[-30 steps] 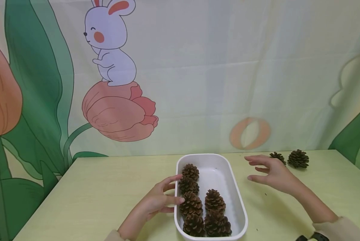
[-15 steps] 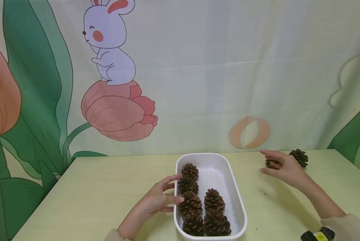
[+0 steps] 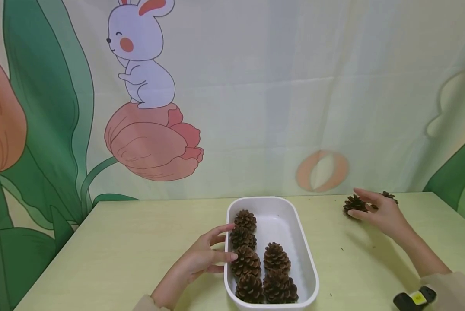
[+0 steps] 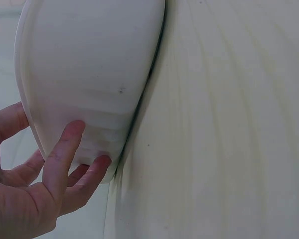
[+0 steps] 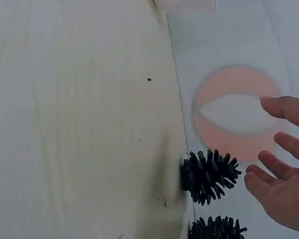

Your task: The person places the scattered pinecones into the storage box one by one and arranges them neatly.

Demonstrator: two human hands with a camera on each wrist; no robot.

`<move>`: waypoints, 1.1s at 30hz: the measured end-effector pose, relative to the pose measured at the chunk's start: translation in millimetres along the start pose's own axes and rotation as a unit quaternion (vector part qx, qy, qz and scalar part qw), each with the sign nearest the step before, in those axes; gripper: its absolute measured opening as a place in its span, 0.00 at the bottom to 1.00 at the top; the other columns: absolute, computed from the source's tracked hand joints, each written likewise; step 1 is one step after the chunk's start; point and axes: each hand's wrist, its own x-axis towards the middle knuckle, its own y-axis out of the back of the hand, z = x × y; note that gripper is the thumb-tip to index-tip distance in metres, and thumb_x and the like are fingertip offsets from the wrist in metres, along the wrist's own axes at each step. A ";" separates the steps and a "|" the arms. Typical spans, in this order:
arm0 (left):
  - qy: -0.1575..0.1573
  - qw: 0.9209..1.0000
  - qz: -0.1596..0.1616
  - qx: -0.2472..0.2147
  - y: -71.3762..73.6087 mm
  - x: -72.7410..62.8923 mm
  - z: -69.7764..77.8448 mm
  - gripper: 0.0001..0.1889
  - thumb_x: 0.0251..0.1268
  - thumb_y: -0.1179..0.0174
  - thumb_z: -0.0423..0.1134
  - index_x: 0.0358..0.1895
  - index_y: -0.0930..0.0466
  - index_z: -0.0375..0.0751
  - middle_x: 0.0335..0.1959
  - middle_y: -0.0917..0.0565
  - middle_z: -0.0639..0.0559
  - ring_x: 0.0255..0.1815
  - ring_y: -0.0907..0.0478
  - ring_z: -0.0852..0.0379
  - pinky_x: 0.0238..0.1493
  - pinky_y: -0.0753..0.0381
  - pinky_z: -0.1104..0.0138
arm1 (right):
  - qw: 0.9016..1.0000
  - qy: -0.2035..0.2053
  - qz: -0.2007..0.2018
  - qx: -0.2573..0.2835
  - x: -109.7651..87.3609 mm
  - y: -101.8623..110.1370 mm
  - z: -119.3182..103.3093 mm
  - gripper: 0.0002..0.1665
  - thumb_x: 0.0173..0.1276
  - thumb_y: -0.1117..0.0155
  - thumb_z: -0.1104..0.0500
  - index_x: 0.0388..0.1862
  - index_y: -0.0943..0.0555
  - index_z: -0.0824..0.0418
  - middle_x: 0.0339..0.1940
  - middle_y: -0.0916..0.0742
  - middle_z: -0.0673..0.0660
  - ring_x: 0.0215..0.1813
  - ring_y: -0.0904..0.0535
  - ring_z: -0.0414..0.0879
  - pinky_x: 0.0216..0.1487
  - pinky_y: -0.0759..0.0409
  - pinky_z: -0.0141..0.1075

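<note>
A white rectangular tray with rounded corners holds several brown pine cones. They stand in a full row along its left side and a shorter one at the near right. My left hand grips the tray's left wall, thumb and one finger at the rim; in the left wrist view other fingers lie on the outer wall. At the table's back right, my right hand hovers with spread fingers beside a loose pine cone. A second loose pine cone is partly hidden behind that hand.
The pale wooden table ends at a printed curtain along its back edge. Small dark specks lie right of the tray. A black device with a yellow label sits by the right sleeve.
My right hand has moved rightward and slightly back to the loose pine cones, now overlapping the rear one. My left hand and the tray have stayed in place.
</note>
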 end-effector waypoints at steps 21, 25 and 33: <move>-0.001 1.000 -0.002 0.001 -0.8 -0.9 1.0 0.39 0.51 0.36 0.26 0.68 0.43 0.46 0.65 0.44 0.28 0.44 0.23 0.48 0.41 0.19 0.53 | 0.999 -0.036 -0.022 -0.013 17.8 -5.0 23.1 0.47 0.60 0.36 0.51 0.67 0.46 0.73 0.64 0.38 0.77 0.60 0.42 0.74 0.52 0.33 0.63; 0.000 1.000 0.000 -0.001 -1.4 -1.2 0.9 0.39 0.51 0.37 0.25 0.68 0.43 0.45 0.65 0.45 0.27 0.45 0.23 0.47 0.41 0.19 0.52 | 0.998 -0.052 -0.028 -0.037 21.5 -8.4 25.9 0.48 0.60 0.36 0.49 0.67 0.46 0.73 0.63 0.38 0.77 0.60 0.42 0.74 0.53 0.35 0.64; 0.004 1.000 0.002 0.003 -1.2 -0.3 0.1 0.40 0.51 0.37 0.25 0.68 0.43 0.46 0.65 0.45 0.28 0.43 0.22 0.47 0.41 0.18 0.53 | 0.996 -0.056 -0.016 -0.064 26.3 -12.5 29.3 0.44 0.60 0.37 0.53 0.66 0.44 0.74 0.61 0.36 0.78 0.59 0.42 0.74 0.53 0.36 0.65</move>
